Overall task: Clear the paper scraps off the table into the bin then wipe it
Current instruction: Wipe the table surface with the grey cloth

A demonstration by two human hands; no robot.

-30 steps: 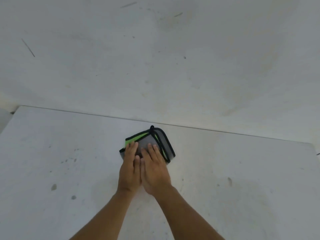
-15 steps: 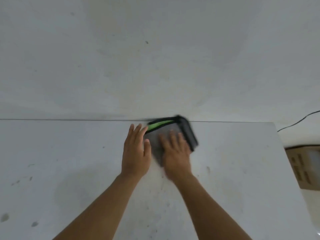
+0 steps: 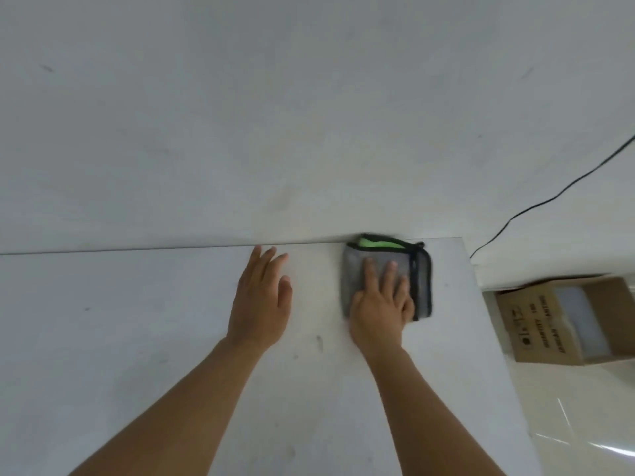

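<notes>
At table (image 3: pixel 137 338) far-right corner: right hand (image 3: pixel 379 310) flat on blurred cloth (image 3: pixel 378 266), part-hidden; left hand (image 3: pixel 261 300) open.

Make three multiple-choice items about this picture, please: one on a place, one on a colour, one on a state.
1. Where does the cloth lie on the table?
A. near the far right corner
B. at the near left edge
C. in the middle

2. What colour shows in its fold?
A. red
B. green
C. yellow

3. How is the left hand?
A. gripping the cloth
B. curled in a fist
C. flat on the table

Answers: 1 A, it lies by the far edge near the right end; 2 B, a green strip shows at the top; 3 C, its fingers are straight, apart from the cloth.
</notes>
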